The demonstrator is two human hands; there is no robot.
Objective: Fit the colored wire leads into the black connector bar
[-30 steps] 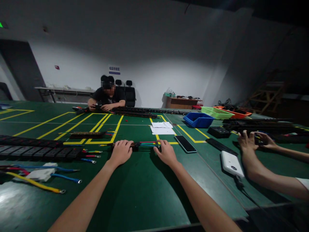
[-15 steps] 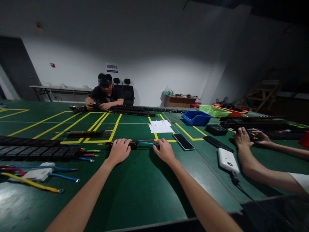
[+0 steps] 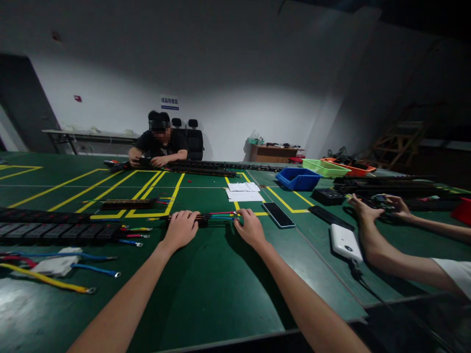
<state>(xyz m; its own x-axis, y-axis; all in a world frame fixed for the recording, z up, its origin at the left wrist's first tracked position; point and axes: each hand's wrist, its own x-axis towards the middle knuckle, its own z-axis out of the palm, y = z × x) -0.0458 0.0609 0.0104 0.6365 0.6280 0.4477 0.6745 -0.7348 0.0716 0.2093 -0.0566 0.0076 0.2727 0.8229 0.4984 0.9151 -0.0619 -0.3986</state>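
Observation:
My left hand (image 3: pixel 181 228) lies over a dark, narrow strip-like part (image 3: pixel 202 221) in front of me, its fingers curled over the top and hiding much of it. Red, green and blue wires (image 3: pixel 222 216) run out of the strip's right end. At their far ends, my right hand (image 3: pixel 250 228) pinches the tips between thumb and fingers. Which of the wires it grips is hard to make out. Behind my left hand, a similar dark strip (image 3: pixel 127 204) with thin coloured wires rests on the green table (image 3: pixel 206 304).
On the left are black segmented bars (image 3: pixel 73 233) and thick lugged cables (image 3: pixel 51 280). Paper sheets (image 3: pixel 245 195), a phone (image 3: pixel 278 215), a white power bank (image 3: pixel 345 242) and a blue bin (image 3: pixel 299 179) lie rightward. A co-worker's hands (image 3: pixel 366 208) handle dark parts; another person (image 3: pixel 160 142) sits opposite.
My right hand's fingers have shifted slightly at the wire ends; my left hand keeps its place. The co-worker's hand on the right has turned and moved a little left.

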